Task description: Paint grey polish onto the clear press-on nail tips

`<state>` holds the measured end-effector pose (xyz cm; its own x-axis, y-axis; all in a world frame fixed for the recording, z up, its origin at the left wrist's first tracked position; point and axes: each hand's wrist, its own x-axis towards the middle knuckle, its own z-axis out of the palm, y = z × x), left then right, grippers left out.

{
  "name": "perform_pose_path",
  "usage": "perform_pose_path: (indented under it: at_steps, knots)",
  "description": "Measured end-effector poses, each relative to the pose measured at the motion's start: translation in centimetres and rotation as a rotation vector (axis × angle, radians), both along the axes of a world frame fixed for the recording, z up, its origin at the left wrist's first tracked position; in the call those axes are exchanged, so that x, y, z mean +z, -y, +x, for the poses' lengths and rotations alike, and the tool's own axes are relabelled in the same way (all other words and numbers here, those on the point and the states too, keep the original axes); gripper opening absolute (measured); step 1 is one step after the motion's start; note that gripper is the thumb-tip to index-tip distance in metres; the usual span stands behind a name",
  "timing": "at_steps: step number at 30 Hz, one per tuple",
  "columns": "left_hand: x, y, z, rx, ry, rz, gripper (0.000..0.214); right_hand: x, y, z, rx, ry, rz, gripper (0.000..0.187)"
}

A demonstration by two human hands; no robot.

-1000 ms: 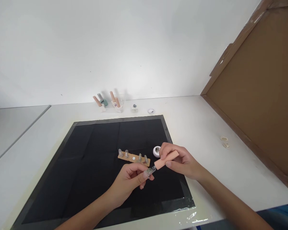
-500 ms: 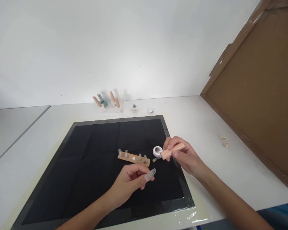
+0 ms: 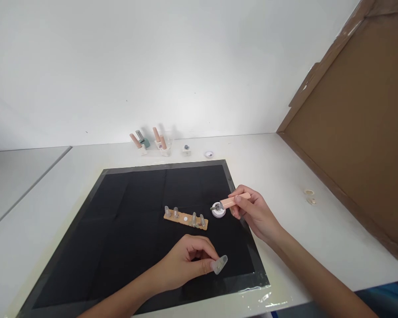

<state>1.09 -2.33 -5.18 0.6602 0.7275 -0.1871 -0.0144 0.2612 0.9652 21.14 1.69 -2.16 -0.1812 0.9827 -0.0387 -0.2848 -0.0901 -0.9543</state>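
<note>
Between thumb and fingers, my left hand [image 3: 194,260] pinches a clear false nail [image 3: 220,264] low over the black mat [image 3: 135,247]. My right hand [image 3: 252,210] grips a nail polish brush by its peach cap [image 3: 234,201]. The bristles [image 3: 215,207] point left, over a small round white pot [image 3: 218,212]; I cannot tell if they touch it. Left of the pot, a tan display strip [image 3: 185,219] carries several more clear false nails [image 3: 194,218] standing upright, with a white dot at its middle.
At the back stand several nail polish bottles [image 3: 164,148] with peach or grey caps. Near them are a small clear jar [image 3: 186,150] and a white lid [image 3: 208,154]. Two small beige pieces [image 3: 310,196] lie at right, by a cardboard panel [image 3: 351,132].
My left hand has moved down and to the right with the false nail, which is now tilted differently. My right hand has raised the brush from beside the pot to over it.
</note>
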Motion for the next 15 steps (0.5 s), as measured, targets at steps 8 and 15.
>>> perform_pose_path:
  at_steps: [8, 15]
  knots:
    - [-0.4, 0.1, -0.3, -0.048, -0.027, 0.099, 0.018, 0.1, -0.4, 0.0, 0.028, 0.386, 0.263, 0.012]
    - [-0.1, 0.1, -0.6, -0.034, -0.054, 0.522, 0.015, 1.4, -3.0, -1.9, 0.311, 0.672, 0.414, 0.016]
